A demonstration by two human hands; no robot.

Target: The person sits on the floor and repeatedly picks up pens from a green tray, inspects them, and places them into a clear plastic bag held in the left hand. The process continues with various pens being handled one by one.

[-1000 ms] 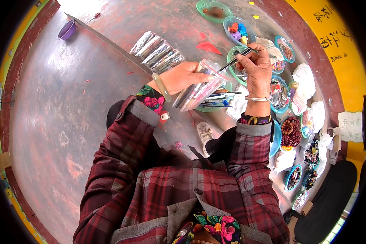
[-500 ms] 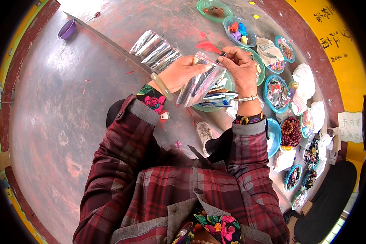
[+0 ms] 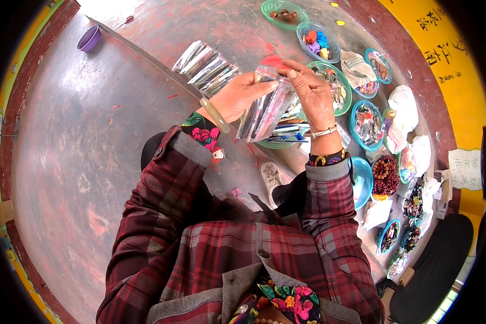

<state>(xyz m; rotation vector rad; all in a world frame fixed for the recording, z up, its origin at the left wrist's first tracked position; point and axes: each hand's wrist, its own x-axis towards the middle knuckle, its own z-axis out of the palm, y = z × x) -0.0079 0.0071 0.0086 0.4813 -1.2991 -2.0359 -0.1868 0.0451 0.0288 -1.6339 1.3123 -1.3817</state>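
A clear zip bag (image 3: 264,110) with several pens inside is tilted in front of me. My left hand (image 3: 243,94) grips its left side, thumb lying across the front. At the upper right edge of the bag, the thumb and fingers of my right hand (image 3: 312,97) are closed on the plastic by its mouth; whether a pen is also between them is hidden. Below the bag, a green basin (image 3: 278,144) holds several loose pens (image 3: 289,132), partly covered by the bag and my right hand. Several filled bags of pens (image 3: 206,67) lie in a row beyond my left hand.
On the right stand many basins, among them a blue one (image 3: 363,183), one with wrapped items (image 3: 367,125) and a green one (image 3: 340,110). Dark red beads (image 3: 386,175) are piled near white bags (image 3: 404,102). A purple basin (image 3: 89,39) sits far left.
My right hand has shifted slightly left against the bag's mouth, and the dark tip at its fingers no longer shows. The left hand still holds the bag in nearly the same place.
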